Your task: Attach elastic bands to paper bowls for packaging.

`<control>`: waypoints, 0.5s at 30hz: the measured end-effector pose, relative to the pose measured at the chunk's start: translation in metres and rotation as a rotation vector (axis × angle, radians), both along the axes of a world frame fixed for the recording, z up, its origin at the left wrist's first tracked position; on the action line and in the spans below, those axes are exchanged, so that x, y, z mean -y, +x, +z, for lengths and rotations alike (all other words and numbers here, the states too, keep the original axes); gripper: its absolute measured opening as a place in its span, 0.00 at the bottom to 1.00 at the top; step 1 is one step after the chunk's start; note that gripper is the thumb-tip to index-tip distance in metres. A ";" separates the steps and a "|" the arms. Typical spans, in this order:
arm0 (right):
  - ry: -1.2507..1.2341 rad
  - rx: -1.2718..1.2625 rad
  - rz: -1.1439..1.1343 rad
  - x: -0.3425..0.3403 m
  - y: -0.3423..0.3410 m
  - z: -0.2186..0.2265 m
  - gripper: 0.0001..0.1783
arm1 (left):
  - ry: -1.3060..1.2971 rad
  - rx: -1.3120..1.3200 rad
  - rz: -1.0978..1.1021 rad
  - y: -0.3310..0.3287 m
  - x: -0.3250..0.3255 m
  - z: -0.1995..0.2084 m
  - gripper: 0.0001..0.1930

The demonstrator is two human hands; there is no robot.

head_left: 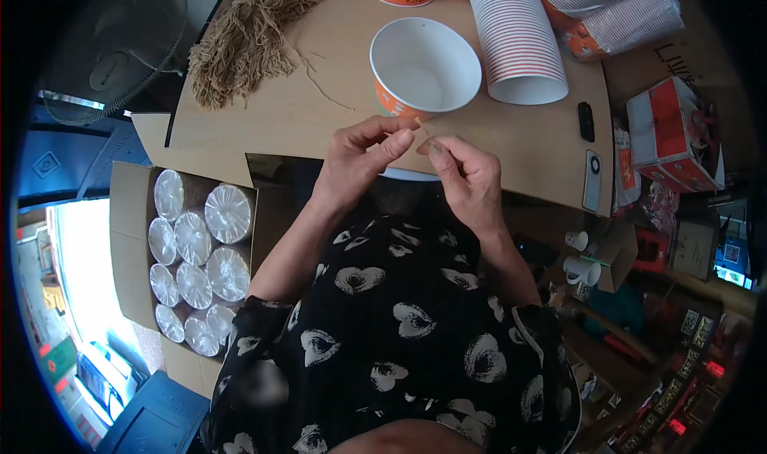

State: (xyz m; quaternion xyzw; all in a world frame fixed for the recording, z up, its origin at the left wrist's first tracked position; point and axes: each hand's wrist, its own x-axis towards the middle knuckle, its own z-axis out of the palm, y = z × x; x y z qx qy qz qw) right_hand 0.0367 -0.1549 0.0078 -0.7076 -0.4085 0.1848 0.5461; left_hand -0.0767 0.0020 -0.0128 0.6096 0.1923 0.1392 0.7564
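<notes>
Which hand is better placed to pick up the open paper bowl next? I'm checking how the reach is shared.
Probably the left hand: its fingertips lie just below the bowl, nearly touching its side. The right hand sits lower and farther off, pinching a bit of string.

A short length of tan string (423, 137) is stretched between the fingertips of the left hand (359, 160) and the right hand (467, 174), each pinching one end. It is thin, pale brown and nearly level, held just in front of the paper bowl (425, 67). That bowl stands upright and empty on the surface, white inside, orange outside, its open mouth round. A single loose strand (319, 83) lies to the left of the bowl.
</notes>
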 end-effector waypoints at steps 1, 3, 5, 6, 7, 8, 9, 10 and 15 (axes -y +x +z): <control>-0.043 -0.030 0.010 0.002 -0.003 0.002 0.13 | -0.161 0.011 -0.012 0.003 -0.001 0.002 0.15; -0.005 -0.020 0.017 0.000 -0.006 -0.003 0.13 | -0.235 0.015 -0.011 0.006 -0.002 0.001 0.13; 0.036 -0.008 0.023 0.001 -0.007 -0.005 0.13 | -0.283 0.035 -0.048 0.008 -0.006 -0.013 0.10; 0.001 -0.037 0.026 0.004 -0.007 -0.004 0.12 | -0.280 0.032 -0.049 0.008 -0.006 -0.015 0.10; -0.033 -0.063 0.026 0.006 -0.006 -0.005 0.11 | -0.277 0.040 -0.035 0.008 -0.004 -0.017 0.09; -0.029 -0.064 0.021 0.007 -0.004 -0.007 0.11 | -0.274 0.046 -0.020 0.009 -0.003 -0.019 0.08; -0.022 -0.124 0.003 0.008 -0.003 -0.009 0.10 | -0.270 0.044 -0.026 0.010 -0.001 -0.019 0.08; -0.014 -0.187 -0.013 0.009 -0.002 -0.011 0.08 | -0.275 0.045 -0.018 0.011 0.000 -0.019 0.07; 0.081 -0.305 -0.076 0.016 0.007 -0.019 0.06 | -0.229 -0.003 -0.049 0.017 0.005 -0.014 0.08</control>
